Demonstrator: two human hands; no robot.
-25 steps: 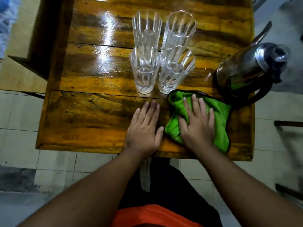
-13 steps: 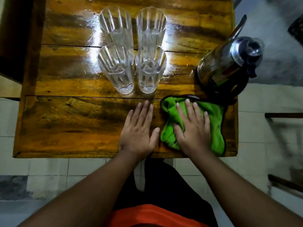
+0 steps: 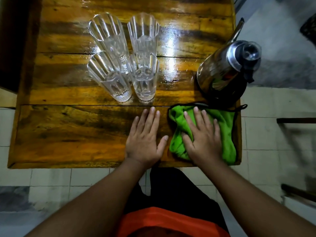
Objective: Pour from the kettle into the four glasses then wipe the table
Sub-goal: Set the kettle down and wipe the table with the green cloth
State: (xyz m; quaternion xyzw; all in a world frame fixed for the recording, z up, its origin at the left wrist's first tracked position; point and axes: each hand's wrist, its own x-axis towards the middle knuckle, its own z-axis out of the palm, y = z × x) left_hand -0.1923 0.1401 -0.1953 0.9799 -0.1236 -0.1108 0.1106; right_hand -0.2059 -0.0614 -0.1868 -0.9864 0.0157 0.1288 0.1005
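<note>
while the right hand (image 3: 203, 142) lies flat with straight fingers on the green cloth (image 3: 225, 134) and the left hand (image 3: 145, 139) rests open on the bare bench (image 3: 68, 134), gripping nothing, the kettle (image 3: 225, 72) stands just beyond the right hand and the four glasses (image 3: 124, 65) beyond the left; wiping well likely means even pressure and strokes kept short of the glasses.

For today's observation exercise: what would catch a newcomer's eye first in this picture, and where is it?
Probably the bright green cloth at the near right corner of the glossy wooden table, with the right hand flat on it and the left hand flat on bare wood beside it. Next, four glasses clustered mid-table, and a steel kettle at the right edge.
</note>
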